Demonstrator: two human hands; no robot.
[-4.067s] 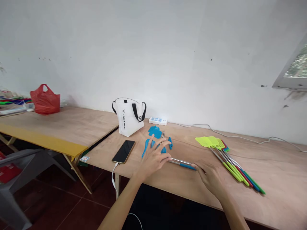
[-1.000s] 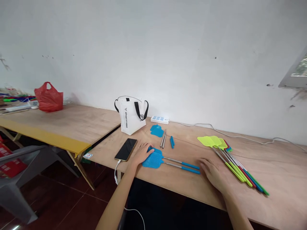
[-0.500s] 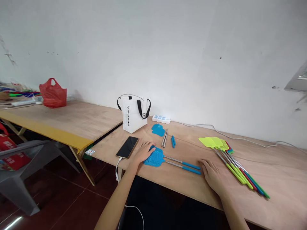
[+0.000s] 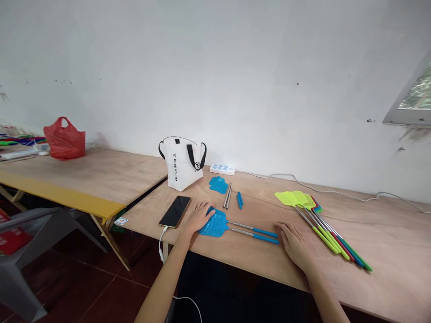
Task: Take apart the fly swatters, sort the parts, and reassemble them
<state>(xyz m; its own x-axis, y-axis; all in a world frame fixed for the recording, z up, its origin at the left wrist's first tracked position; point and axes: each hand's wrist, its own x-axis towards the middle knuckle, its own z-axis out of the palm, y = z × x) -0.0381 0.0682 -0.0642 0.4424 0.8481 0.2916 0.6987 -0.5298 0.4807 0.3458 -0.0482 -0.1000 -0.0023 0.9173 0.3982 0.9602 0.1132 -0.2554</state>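
Two blue fly swatters [image 4: 235,226] lie side by side on the wooden table [image 4: 387,251], heads to the left, blue grips to the right. My left hand [image 4: 199,216] rests flat against the left edge of their mesh heads, fingers stretched out. My right hand [image 4: 293,244] lies flat on the table just right of the grip ends, holding nothing. Behind them lie a loose blue swatter head [image 4: 218,184], two metal rods [image 4: 228,195] and two blue grips [image 4: 239,200].
A black phone [image 4: 175,211] on a cable lies left of my left hand. A white tote bag [image 4: 182,164] and a power strip [image 4: 222,169] stand near the wall. Several coloured swatters [image 4: 323,229] lie to the right. A red bag [image 4: 63,139] sits on the left table.
Since 4.1 s ago the two blue swatters have been lined up near the front edge, with my left hand now at their heads. In the last second only the camera shifted.
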